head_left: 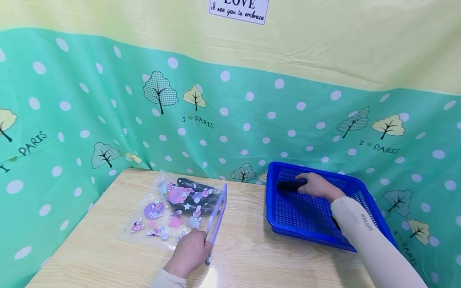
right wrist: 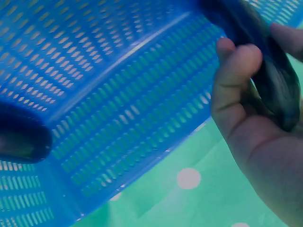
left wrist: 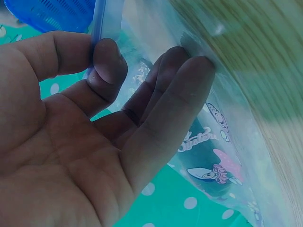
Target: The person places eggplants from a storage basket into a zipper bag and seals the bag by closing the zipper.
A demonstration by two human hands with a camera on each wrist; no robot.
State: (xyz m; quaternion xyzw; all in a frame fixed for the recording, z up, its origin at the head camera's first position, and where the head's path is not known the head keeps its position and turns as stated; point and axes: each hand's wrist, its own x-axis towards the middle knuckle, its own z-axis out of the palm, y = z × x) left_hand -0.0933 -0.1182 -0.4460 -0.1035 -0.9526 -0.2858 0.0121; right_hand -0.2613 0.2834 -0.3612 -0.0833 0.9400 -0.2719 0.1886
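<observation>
It would help to keep the mouth of the bag (head_left: 151, 210) spread, on the left of the bench (head_left: 245, 240); the left hand (head_left: 191, 252) pinches its near end. Farther off, toward the bench's far-right corner, the right hand (head_left: 318, 187), back upward, curls round a dark item (right wrist: 279, 80) in the basket (head_left: 309, 238); best raised clear of the rim.

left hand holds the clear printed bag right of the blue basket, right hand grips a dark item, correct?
No: the clear printed bag lies left of the blue basket, as the head view shows. The left hand does hold it, and the right hand grips a dark item.
</observation>
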